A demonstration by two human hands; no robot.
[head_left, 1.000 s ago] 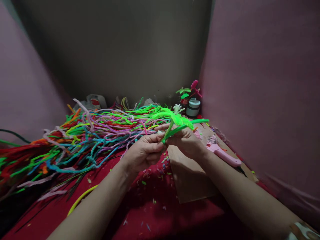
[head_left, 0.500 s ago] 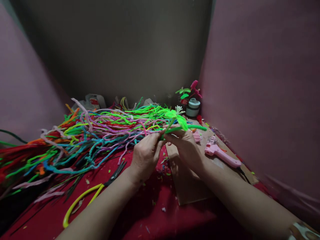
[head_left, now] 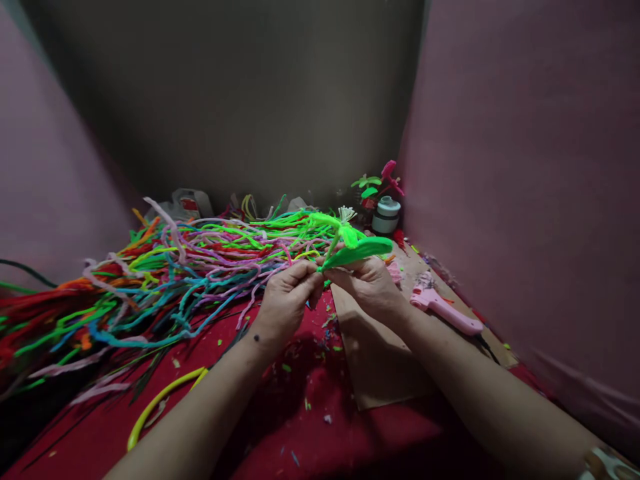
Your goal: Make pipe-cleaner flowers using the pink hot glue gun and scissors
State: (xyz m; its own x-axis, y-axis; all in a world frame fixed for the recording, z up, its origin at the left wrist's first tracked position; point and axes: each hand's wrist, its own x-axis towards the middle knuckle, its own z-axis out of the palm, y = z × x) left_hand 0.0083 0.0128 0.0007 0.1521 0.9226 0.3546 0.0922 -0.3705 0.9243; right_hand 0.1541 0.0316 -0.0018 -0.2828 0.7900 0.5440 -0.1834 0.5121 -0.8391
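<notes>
A green fuzzy flower (head_left: 345, 233) with white stamens stands on a thin green stem between my hands. My left hand (head_left: 290, 290) pinches the lower end of that stem. A darker green leaf (head_left: 363, 250) angles up to the right from the same spot. My right hand (head_left: 367, 283) has its thumb and fingers closed on the base of the leaf, close beside my left fingertips. The exact contact between fingertips and stem is partly hidden.
Many coloured fuzzy stems (head_left: 200, 267) are heaped at left and centre. Yellow-handled scissors (head_left: 150, 400) lie partly under my left forearm. A pink glue gun (head_left: 445, 310) rests on brown cardboard (head_left: 380, 373). A lidded jar (head_left: 386, 215) stands behind.
The flower has shifted left and lower, and the leaf now shows its broad side. My left hand has moved slightly left, and its forearm covers more of the scissors.
</notes>
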